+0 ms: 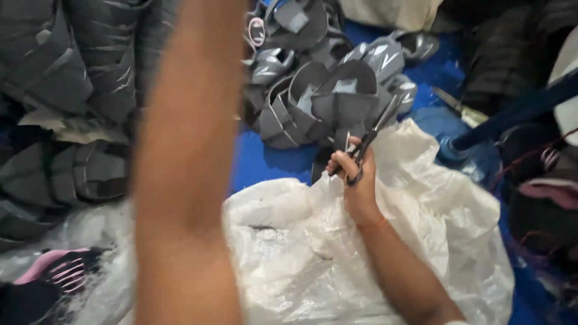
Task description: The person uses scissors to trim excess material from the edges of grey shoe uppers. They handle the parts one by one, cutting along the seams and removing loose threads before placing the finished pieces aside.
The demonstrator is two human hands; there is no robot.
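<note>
One pair of black-handled metal scissors (367, 144), one crumpled white woven plastic sack (421, 241). Too many grey shoe-upper pieces (325, 90) heaped near the blue floor's (259, 162) far edge to count. One pink-and-black shoe upper (57, 271) at lower left.

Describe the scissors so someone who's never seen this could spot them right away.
Start at the big crumpled white plastic sack on the blue floor. At its upper edge the right hand grips the scissors: dark handles, slim metal blades pointing up-right toward the pile of grey shoe parts, the only thin shiny tool there.
</note>
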